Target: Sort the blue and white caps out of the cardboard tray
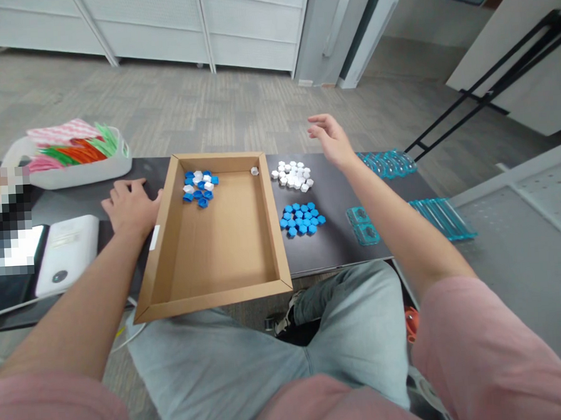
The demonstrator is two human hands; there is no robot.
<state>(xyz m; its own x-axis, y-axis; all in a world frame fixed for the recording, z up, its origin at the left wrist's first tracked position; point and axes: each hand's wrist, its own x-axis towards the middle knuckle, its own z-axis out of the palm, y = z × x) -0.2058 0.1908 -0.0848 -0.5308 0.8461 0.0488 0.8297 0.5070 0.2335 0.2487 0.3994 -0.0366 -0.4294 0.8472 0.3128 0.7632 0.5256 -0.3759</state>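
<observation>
My left hand (132, 206) rests with fingers spread on the dark table, its thumb at the left wall of a shallow cardboard tray (278, 235). Raised in the air beyond the white pieces, my right hand (332, 139) has its fingers apart and nothing visible in them. Inside the tray's far left corner sits a mixed group of blue hexagonal pieces (203, 203) and white ones (197, 176). A lone white piece (254, 171) lies in its far right corner. Right of the tray are a cluster of white hexagonal pieces (292, 175) and a cluster of blue hexagonal pieces (302, 219).
Clear teal plastic parts (386, 164) stand in a row at the far right, with more teal rods (443, 219) and a flat teal piece (363, 226) nearer. A white basket (83, 173) of coloured strips and a white device (67, 255) are at left. The tray overhangs the table's near edge.
</observation>
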